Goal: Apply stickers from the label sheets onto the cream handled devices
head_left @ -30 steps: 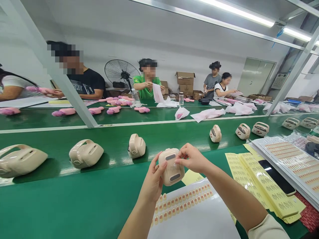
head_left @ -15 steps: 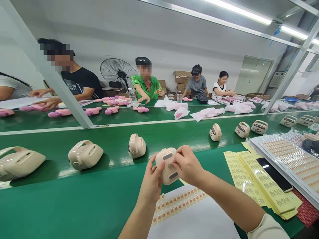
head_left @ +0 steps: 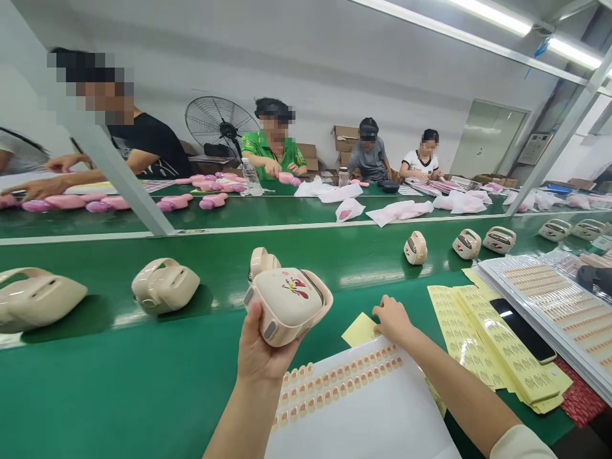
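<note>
Resting tilted in the left hand (head_left: 262, 350), a cream device (head_left: 287, 299) with a carry handle is held just below the centre of the view, toward six o'clock, its face with a red print turned upward and its handle pointed toward three o'clock. The device is cupped from below, with the thumb pressed along its side and the fingers mostly hidden beneath it. At four o'clock, the right hand (head_left: 394, 320) is stretched out low, its fingers bent at the edge of a small yellow paper (head_left: 356, 329); whether the paper is pinched cannot be told.

At five o'clock, a white sheet (head_left: 368, 421) is laid on the green surface (head_left: 143, 389), with rows of small oval stickers (head_left: 342, 389) along its upper part. Yellow label sheets (head_left: 507, 360) are piled at four o'clock, beside a dark phone (head_left: 523, 330) and a stack of sticker sheets (head_left: 564, 312).

Similar cream devices are lined up across the green surface: one (head_left: 165, 287) is placed between eight and nine o'clock, another (head_left: 415, 248) at three. Beyond them, at eleven o'clock, a pink item (head_left: 288, 178) is handled by a co-worker in a green shirt (head_left: 251, 143), near whom a clear bottle (head_left: 249, 175) is stood.
</note>
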### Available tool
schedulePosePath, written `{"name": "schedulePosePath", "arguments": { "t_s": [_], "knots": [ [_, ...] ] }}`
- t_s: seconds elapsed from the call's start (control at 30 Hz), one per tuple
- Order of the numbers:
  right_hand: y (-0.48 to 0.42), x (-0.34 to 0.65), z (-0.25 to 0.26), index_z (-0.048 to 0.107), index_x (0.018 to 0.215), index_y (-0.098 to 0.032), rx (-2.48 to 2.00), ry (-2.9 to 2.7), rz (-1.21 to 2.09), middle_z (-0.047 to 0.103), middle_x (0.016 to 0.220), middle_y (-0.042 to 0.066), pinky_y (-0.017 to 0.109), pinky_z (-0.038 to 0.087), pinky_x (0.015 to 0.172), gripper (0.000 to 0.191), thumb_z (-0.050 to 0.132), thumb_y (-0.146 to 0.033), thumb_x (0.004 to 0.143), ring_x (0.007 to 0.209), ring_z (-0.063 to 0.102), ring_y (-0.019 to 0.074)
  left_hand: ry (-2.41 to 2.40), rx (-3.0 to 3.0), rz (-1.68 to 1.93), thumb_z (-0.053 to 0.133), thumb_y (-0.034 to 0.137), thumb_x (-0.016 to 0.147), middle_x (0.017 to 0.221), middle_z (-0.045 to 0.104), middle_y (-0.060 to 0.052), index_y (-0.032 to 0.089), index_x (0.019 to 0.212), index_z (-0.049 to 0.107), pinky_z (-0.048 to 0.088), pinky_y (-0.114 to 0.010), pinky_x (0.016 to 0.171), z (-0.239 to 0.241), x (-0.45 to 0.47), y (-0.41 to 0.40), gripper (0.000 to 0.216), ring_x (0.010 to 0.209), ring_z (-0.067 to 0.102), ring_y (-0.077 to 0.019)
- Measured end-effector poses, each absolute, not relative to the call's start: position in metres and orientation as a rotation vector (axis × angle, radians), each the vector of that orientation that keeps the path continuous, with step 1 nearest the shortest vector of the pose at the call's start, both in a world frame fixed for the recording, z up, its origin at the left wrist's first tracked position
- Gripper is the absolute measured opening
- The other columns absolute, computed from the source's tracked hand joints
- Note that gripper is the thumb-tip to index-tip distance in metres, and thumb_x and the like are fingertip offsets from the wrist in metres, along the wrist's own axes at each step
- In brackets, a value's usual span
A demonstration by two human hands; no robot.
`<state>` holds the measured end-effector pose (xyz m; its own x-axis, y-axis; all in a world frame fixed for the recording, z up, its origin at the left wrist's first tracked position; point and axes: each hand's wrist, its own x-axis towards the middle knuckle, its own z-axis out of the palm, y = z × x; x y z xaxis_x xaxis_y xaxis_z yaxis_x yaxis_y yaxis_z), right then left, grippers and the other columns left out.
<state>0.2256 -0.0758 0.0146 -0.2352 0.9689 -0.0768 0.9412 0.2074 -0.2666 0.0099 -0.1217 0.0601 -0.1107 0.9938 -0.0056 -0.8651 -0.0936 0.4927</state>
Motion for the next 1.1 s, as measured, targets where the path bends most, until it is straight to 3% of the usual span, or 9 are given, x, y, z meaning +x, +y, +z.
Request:
{"name": "schedulePosePath", "arguments": {
  "t_s": [0.07,0.17,0.33,0.4,0.5,0.6,0.7,0.83,1.1],
  "knots": [
    [-0.083,0.206,0.020,0.064,0.102,-0.019,-1.822,-2.374,0.343,0.055,0.107,0.014,0.035,0.040,0.079,0.031,0.068,-0.014,0.071,0.101,0.052,0.0278,0.332,0.383,1.673,0.062,0.043,0.072,0.104,0.070,-0.006,0.030,0.125,0.049,0.056,-0.046,0.067,0.058,0.007,-0.121,0.056,0.092,0.065,-0.0326],
    [-0.099,0.170,0.017,0.061,0.111,-0.023,-1.573,-2.476,0.544,0.056,0.108,0.010,0.031,0.041,0.082,0.031,0.059,-0.025,0.081,0.098,0.055,0.0218,0.230,0.358,1.707,0.060,0.053,0.070,0.112,0.066,-0.012,0.024,0.134,0.039,0.054,-0.048,0.074,0.054,0.005,-0.117,0.073,0.097,0.062,-0.0364],
    [-0.114,0.130,-0.012,0.068,0.085,-0.020,-1.417,-2.393,0.935,0.058,0.087,0.004,0.029,0.044,0.074,0.017,0.070,-0.020,0.069,0.085,0.058,0.0192,0.082,0.311,1.701,0.052,0.055,0.076,0.112,0.066,-0.009,0.029,0.137,0.033,0.053,-0.046,0.078,0.043,0.000,-0.111,0.069,0.100,0.062,-0.0327],
    [-0.113,0.129,-0.014,0.067,0.073,-0.019,-1.396,-2.239,0.997,0.057,0.083,0.002,0.026,0.044,0.070,0.005,0.070,-0.018,0.069,0.078,0.057,0.0151,0.028,0.323,1.678,0.052,0.055,0.076,0.113,0.066,-0.007,0.033,0.133,0.037,0.053,-0.043,0.078,0.040,0.000,-0.110,0.063,0.101,0.062,-0.0311],
    [-0.108,0.135,0.008,0.064,0.064,-0.018,-1.191,-1.808,1.066,0.057,0.088,0.003,0.025,0.046,0.070,0.008,0.071,-0.020,0.068,0.083,0.058,0.0151,0.043,0.370,1.674,0.061,0.055,0.069,0.111,0.067,-0.006,0.031,0.124,0.049,0.053,-0.037,0.079,0.040,0.004,-0.112,0.061,0.102,0.061,-0.0306],
    [-0.104,0.138,0.044,0.064,0.064,-0.020,-0.914,-1.479,0.978,0.058,0.099,0.006,0.032,0.046,0.082,0.009,0.069,-0.025,0.069,0.101,0.055,0.0200,0.131,0.360,1.658,0.067,0.054,0.063,0.105,0.070,-0.002,0.033,0.113,0.057,0.053,-0.032,0.080,0.042,0.013,-0.115,0.055,0.101,0.062,-0.0283],
    [-0.103,0.132,0.068,0.063,0.061,-0.020,-0.836,-1.340,0.905,0.057,0.104,0.008,0.038,0.040,0.094,0.012,0.070,-0.026,0.068,0.106,0.052,0.0222,0.159,0.326,1.633,0.064,0.053,0.067,0.100,0.071,0.002,0.037,0.112,0.058,0.052,-0.030,0.080,0.041,0.021,-0.119,0.048,0.095,0.065,-0.0223],
    [-0.103,0.125,0.074,0.059,0.056,-0.020,-0.923,-1.323,0.878,0.057,0.105,0.009,0.041,0.039,0.096,0.016,0.071,-0.024,0.066,0.108,0.051,0.0240,0.161,0.296,1.624,0.060,0.052,0.071,0.095,0.072,0.004,0.042,0.111,0.059,0.052,-0.029,0.079,0.041,0.029,-0.122,0.041,0.088,0.066,-0.0185],
    [-0.111,0.124,0.074,0.059,0.055,-0.019,-0.980,-1.381,0.827,0.056,0.111,0.010,0.041,0.040,0.094,0.017,0.070,-0.024,0.068,0.111,0.049,0.0251,0.220,0.185,1.678,0.064,0.051,0.067,0.084,0.073,0.004,0.036,0.095,0.067,0.053,-0.023,0.071,0.050,0.036,-0.127,0.032,0.082,0.067,-0.0155]
  ]
}}
